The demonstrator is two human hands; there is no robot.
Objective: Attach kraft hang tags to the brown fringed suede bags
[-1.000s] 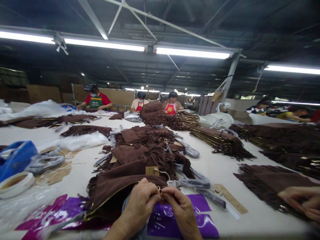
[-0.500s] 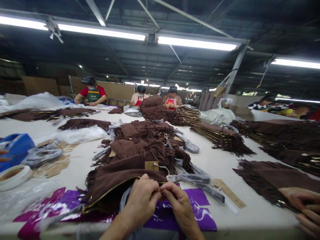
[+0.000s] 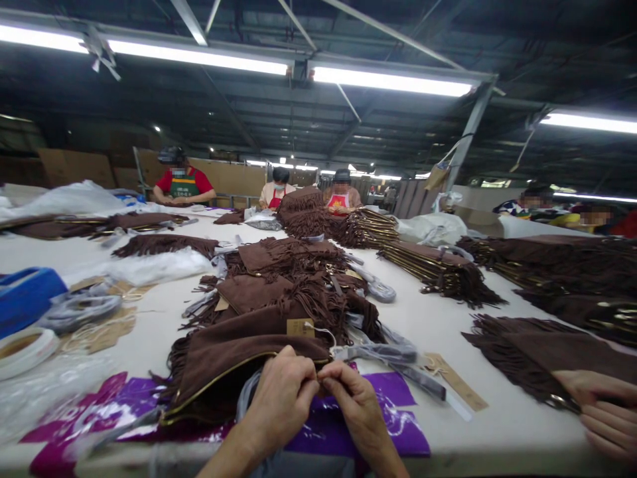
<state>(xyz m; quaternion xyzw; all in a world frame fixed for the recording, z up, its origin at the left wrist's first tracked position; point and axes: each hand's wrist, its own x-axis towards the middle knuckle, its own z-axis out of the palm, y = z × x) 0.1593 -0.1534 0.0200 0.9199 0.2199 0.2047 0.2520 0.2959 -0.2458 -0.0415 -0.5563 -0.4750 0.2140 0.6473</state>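
Observation:
A dark brown fringed bag lies in front of me, its gold zip open along the near edge. A kraft tag on a white string lies on top of it. My left hand is closed in a pinch at the near right end of the zip. Fingertip to fingertip with it, my right hand also pinches. Whatever small part sits between the fingers is hidden. Beside my left wrist, a grey wrapped strap comes out of the bag's opening. Purple plastic lies beneath.
More fringed bags are piled behind. A wrapped strap and a long tag lie to the right. A tape roll and blue dispenser stand left. A co-worker's hand holds another bag at far right.
My hands keep almost the same pinch at the zip's end. The hand seen at the left edge by the blue dispenser is out of view. The co-worker's hand at right has shifted slightly.

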